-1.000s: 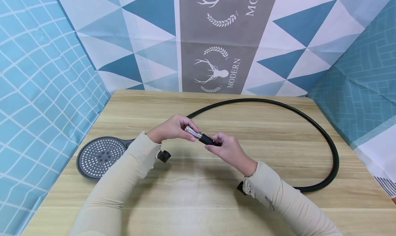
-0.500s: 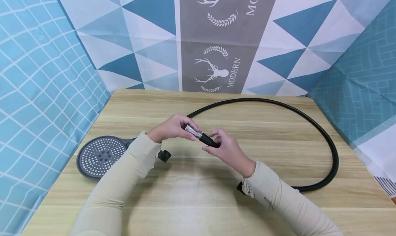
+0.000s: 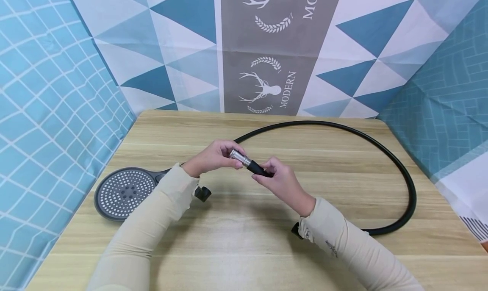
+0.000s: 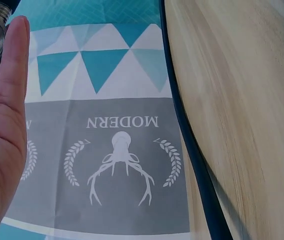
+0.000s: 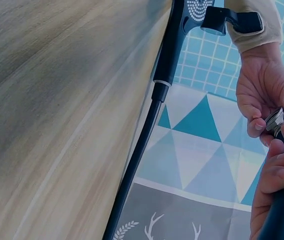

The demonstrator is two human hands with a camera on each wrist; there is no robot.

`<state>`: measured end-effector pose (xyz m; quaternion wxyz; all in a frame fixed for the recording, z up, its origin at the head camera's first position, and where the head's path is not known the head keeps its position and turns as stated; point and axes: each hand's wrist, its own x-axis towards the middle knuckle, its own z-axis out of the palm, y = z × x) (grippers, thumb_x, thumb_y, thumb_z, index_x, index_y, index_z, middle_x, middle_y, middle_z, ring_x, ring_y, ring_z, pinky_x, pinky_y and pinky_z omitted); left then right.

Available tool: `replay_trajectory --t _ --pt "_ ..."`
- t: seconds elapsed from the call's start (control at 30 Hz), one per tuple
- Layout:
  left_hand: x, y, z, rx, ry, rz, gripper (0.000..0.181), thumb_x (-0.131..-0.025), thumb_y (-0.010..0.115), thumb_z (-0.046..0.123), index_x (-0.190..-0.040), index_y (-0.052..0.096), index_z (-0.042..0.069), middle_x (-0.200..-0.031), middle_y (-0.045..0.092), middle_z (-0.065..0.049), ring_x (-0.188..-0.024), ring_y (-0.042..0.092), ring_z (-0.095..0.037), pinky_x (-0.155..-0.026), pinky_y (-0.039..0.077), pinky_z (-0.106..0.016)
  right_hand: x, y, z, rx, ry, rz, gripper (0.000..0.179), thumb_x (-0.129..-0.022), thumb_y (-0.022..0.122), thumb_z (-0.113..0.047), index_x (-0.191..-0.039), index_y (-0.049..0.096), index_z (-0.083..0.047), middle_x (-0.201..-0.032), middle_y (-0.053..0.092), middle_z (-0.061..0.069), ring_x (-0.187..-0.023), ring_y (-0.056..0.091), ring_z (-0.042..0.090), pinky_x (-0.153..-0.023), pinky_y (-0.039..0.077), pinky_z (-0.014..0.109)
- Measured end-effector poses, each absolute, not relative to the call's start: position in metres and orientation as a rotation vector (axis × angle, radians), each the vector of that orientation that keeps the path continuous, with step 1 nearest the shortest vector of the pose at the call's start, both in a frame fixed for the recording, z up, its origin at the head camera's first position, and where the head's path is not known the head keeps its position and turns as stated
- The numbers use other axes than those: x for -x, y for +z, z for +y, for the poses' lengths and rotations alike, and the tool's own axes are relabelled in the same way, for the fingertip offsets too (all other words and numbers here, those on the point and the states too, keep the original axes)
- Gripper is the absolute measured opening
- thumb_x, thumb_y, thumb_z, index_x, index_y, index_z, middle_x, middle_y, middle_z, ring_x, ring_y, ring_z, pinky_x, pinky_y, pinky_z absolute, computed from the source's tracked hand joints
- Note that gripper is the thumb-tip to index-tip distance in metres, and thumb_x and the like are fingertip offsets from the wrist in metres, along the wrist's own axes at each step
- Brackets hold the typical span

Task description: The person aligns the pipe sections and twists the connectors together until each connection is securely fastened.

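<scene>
My left hand pinches the silver metal fitting at one end of a black shower hose, above the table's middle. Just right of it, my right hand grips the black sleeve below that fitting. The right wrist view has the left hand around the metal rim, with the right hand close below. In the left wrist view the fitting's round opening is partly cut off by the frame edge. A grey shower head lies at left, its handle partly hidden by my left forearm.
The hose runs from the shower-head handle in a wide loop over the wooden table and passes behind my right forearm. Black wrist mounts stick out under the sleeves. Patterned cloth stands behind the table.
My right fingers lifted and spread a little half a second ago, then drew in on the sleeve again. The fitting has shifted slightly up and right. The shower head stays put.
</scene>
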<state>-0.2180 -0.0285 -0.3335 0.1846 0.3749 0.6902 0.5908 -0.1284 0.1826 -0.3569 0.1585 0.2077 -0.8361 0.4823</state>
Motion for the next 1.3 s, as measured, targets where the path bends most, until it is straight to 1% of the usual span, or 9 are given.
replay_trajectory --t 0.23,0.33,0.43,0.5,0.63,0.8,0.93,1.13,1.3 --pt "0.2163 -0.3348 -0.0298 -1.082 1.708 1.898 0.019 -0.082 0.066 -0.013 -0.098 0.058 -0.018 -0.079 0.067 0.007 -0.069 0.059 -0.007 -0.065 0.050 -0.021 0.1287 -0.3552 0.1826 -0.566 1.408 -2.397 0.018 -0.077 0.077 0.004 -0.087 0.063 0.006 -0.078 0.071 0.018 -0.062 0.059 0.011 -0.053 0.047 0.022" --pt "0.2154 -0.3359 -0.0287 -1.083 1.762 1.861 0.016 -0.082 0.066 -0.013 -0.095 0.067 -0.003 -0.089 0.070 0.003 -0.073 0.062 -0.007 -0.068 0.053 -0.022 0.1292 -0.3544 0.1831 -0.565 1.404 -2.386 0.015 -0.077 0.077 0.004 -0.087 0.065 0.006 -0.078 0.070 0.017 -0.061 0.055 0.008 -0.053 0.045 0.021" --pt "0.2152 -0.3375 -0.0265 -1.105 1.830 1.809 0.034 -0.082 0.066 -0.015 -0.092 0.071 0.017 -0.103 0.070 -0.002 -0.077 0.065 -0.007 -0.070 0.055 -0.023 0.1287 -0.3531 0.1837 -0.563 1.413 -2.380 0.013 -0.079 0.076 0.004 -0.087 0.066 0.007 -0.077 0.070 0.016 -0.060 0.054 0.007 -0.052 0.044 0.021" --pt "0.2151 -0.3381 -0.0252 -1.133 1.857 1.782 0.041 -0.081 0.065 -0.015 -0.090 0.071 0.024 -0.106 0.069 -0.001 -0.077 0.065 -0.006 -0.071 0.055 -0.023 0.1284 -0.3525 0.1843 -0.568 1.416 -2.378 0.013 -0.079 0.075 0.004 -0.088 0.066 0.007 -0.077 0.069 0.016 -0.060 0.052 0.006 -0.052 0.043 0.021" --pt "0.2157 -0.3389 -0.0242 -1.179 1.875 1.715 0.039 -0.083 0.066 -0.013 -0.093 0.072 0.025 -0.097 0.069 0.004 -0.075 0.065 -0.006 -0.069 0.055 -0.022 0.1281 -0.3516 0.1851 -0.572 1.417 -2.379 0.011 -0.081 0.074 0.003 -0.088 0.068 0.007 -0.075 0.069 0.015 -0.058 0.051 0.006 -0.050 0.042 0.021" --pt "0.2176 -0.3407 -0.0252 -1.181 1.866 1.698 0.022 -0.085 0.072 -0.001 -0.096 0.072 0.018 -0.094 0.069 0.005 -0.075 0.065 -0.007 -0.069 0.055 -0.024 0.1281 -0.3525 0.1855 -0.581 1.389 -2.398 0.010 -0.083 0.074 0.001 -0.089 0.070 0.007 -0.072 0.067 0.012 -0.056 0.048 0.005 -0.048 0.040 0.021" --pt "0.2180 -0.3413 -0.0264 -1.181 1.853 1.718 0.021 -0.084 0.070 -0.006 -0.098 0.071 0.011 -0.096 0.069 0.003 -0.076 0.065 -0.008 -0.069 0.055 -0.024 0.1281 -0.3530 0.1843 -0.585 1.376 -2.401 0.011 -0.084 0.073 -0.001 -0.090 0.069 0.007 -0.071 0.066 0.010 -0.056 0.047 0.006 -0.048 0.040 0.020" --pt "0.2175 -0.3407 -0.0276 -1.162 1.838 1.747 0.041 -0.080 0.064 -0.018 -0.096 0.071 0.019 -0.101 0.069 0.004 -0.079 0.064 -0.007 -0.070 0.055 -0.022 0.1280 -0.3536 0.1839 -0.609 1.349 -2.394 0.011 -0.085 0.071 0.000 -0.092 0.067 0.007 -0.072 0.067 0.011 -0.057 0.049 0.007 -0.048 0.041 0.020" --pt "0.2176 -0.3397 -0.0286 -1.131 1.817 1.743 0.032 -0.083 0.070 -0.008 -0.089 0.069 0.023 -0.100 0.070 0.006 -0.082 0.065 -0.008 -0.072 0.055 -0.022 0.1275 -0.3538 0.1833 -0.606 1.352 -2.400 0.019 -0.083 0.073 0.001 -0.099 0.065 0.009 -0.072 0.068 0.012 -0.057 0.052 0.008 -0.049 0.043 0.022"
